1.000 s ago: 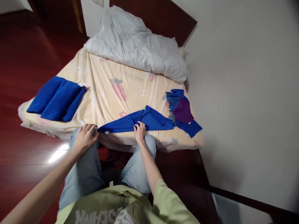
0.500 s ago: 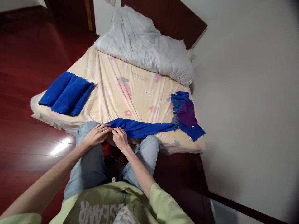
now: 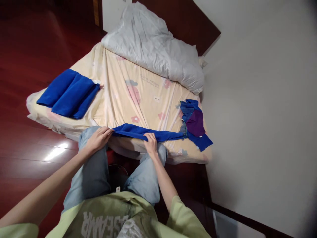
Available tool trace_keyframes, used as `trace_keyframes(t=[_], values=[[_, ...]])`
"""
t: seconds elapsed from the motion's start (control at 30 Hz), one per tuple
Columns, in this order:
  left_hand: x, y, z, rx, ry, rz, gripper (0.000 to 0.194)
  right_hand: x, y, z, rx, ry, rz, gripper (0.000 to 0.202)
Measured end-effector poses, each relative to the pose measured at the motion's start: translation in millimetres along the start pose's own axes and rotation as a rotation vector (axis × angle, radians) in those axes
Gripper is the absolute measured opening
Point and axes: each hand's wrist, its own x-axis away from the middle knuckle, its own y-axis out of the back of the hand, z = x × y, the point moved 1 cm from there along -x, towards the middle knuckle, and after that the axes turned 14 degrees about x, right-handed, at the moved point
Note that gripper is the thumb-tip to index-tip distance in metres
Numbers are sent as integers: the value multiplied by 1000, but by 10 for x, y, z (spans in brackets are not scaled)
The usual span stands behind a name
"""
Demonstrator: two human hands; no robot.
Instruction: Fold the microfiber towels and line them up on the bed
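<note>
A long, narrow blue cloth (image 3: 131,130) lies along the near edge of the bed. My left hand (image 3: 100,137) grips its left end, above my left knee. My right hand (image 3: 151,142) pinches the cloth's near edge around its middle, over my right knee. The cloth's right end reaches a small pile of clothes, where a purple piece (image 3: 195,123) rests on blue ones (image 3: 204,142). Farther left on the bed is a folded blue cloth (image 3: 70,94).
The bed's patterned yellow sheet (image 3: 148,102) is wrinkled. A grey-white quilt (image 3: 153,46) is bunched at the headboard (image 3: 183,19). A plain wall (image 3: 260,99) stands on the right, and dark red floor (image 3: 24,148) extends on the left.
My right hand has moved right along the blue cloth, away from my left hand. The cloth's near edge is now straighter and the strip looks narrower. The view has shifted slightly.
</note>
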Motion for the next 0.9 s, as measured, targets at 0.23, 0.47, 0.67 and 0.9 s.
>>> trace_keyframes(t=[0.23,0.47,0.67,0.9], values=[[6,5,24,-18,71,-96,36,72,447,-1135,164,-230,-159,43],[30,1,55,-20,51,-100,35,439,1241,-2062,351,-398,-286,42],[30,11,114,22,58,-107,38,761,1657,-2313,414,-453,-364,40],[40,118,67,18,88,-143,45,906,2186,-2401,154,-474,-309,28]])
